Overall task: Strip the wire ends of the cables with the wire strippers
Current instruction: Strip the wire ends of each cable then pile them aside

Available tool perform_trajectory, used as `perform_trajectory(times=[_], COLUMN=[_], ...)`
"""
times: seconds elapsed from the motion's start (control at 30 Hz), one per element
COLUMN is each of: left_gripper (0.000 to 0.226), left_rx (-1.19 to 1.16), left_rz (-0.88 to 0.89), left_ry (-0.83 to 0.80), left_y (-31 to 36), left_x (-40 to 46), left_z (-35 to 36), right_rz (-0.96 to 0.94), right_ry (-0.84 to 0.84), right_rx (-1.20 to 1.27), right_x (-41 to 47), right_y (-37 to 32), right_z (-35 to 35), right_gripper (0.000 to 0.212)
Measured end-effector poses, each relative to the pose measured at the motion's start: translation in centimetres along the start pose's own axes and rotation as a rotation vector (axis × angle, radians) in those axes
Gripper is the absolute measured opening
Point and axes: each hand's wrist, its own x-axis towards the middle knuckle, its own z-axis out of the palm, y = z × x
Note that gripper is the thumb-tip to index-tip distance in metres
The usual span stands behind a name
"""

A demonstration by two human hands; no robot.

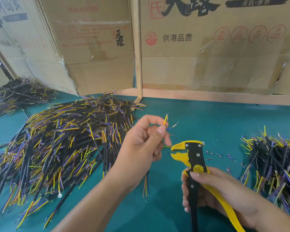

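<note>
left hand [141, 148] pinches a cable [165, 120] above the wire strippers [191, 158] gripped by right hand [213, 190].

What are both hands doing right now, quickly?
Left hand: fingers pinching a cable with bared wire ends.
Right hand: fingers wrapped round the handles of the wire strippers, whose jaws stand open.

The cardboard box [208, 47] reads "供港品质", "360 PCS" and "无抗·原色".

Yellow-and-black wire strippers [190, 158], teal table [224, 124], black cables [60, 144].
</note>
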Motion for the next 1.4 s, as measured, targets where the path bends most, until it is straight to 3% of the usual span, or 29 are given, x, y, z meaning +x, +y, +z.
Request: perform_trajectory(times=[0.17, 0.37, 0.47, 0.57, 0.8, 0.87, 0.93, 1.0, 1.07, 1.13, 1.27, 1.33, 1.4], left_gripper=[0.009, 0.007, 0.024, 0.033, 0.016, 0.014, 0.014, 0.013, 0.01, 0.01, 0.023, 0.024, 0.02], left_rx=[0.002, -0.049, -0.104, -0.119, -0.295, -0.352, -0.356, -0.328, -0.345, -0.414, -0.47, -0.251, 0.019], left_rz=[-0.006, -0.046, -0.083, -0.108, -0.245, -0.271, -0.276, -0.269, -0.262, -0.279, -0.311, -0.248, -0.168], left_ry=[0.034, 0.059, 0.045, 0.038, -0.008, -0.009, -0.002, 0.023, 0.058, 0.064, 0.058, 0.103, 0.173], left_y=[-0.2, -0.3, -0.4, -0.7, -1.5, -1.9, -2.2, -2.4, -2.8, -3.1, -3.6, -3.9, -4.0], left_x=[0.0, 0.1, 0.2, 0.3, -0.2, -0.3, -0.4, -0.4, -0.5, -0.6, -0.9, -0.8, -0.4], left_z=[0.0, -0.1, 0.0, 0.2, 1.0, 1.4, 1.8, 2.1, 2.6, 3.0, 3.5, 3.4, 2.8], right_rz=[0.039, 0.157, 0.139, 0.105, 0.062, -0.034, -0.206, -0.324, -0.318, -0.286, -0.285, -0.312, -0.357], right_ry=[0.014, 0.101, 0.216, 0.296, 0.436, 0.507, 0.541, 0.41, 0.2, 0.11, 0.205, 0.27, 0.448], right_rx=[-0.042, -0.33, -0.695, -1.077, -1.566, -1.688, -1.507, -1.022, -0.715, -0.563, -0.474, -0.538, -0.667], right_x=[0.1, 0.1, -0.2, -0.5, -0.6, -0.8, -1.3, -1.7, -1.8, -1.6, -1.6, -2.1, -3.0], right_y=[-0.1, -0.4, -0.5, -0.5, 0.3, 0.1, -0.9, -1.8, -2.2, -1.8, -1.6, -2.5, -4.3], right_z=[0.1, 0.5, 0.9, 1.0, 1.7, 1.7, 1.6, 1.3, 1.8, 2.4, 2.6, 1.9, 0.5], right_gripper=[0.036, 0.052, 0.045, 0.057, 0.076, 0.076, 0.076, 0.075, 0.059, 0.037, 0.014, 0.017, 0.021])
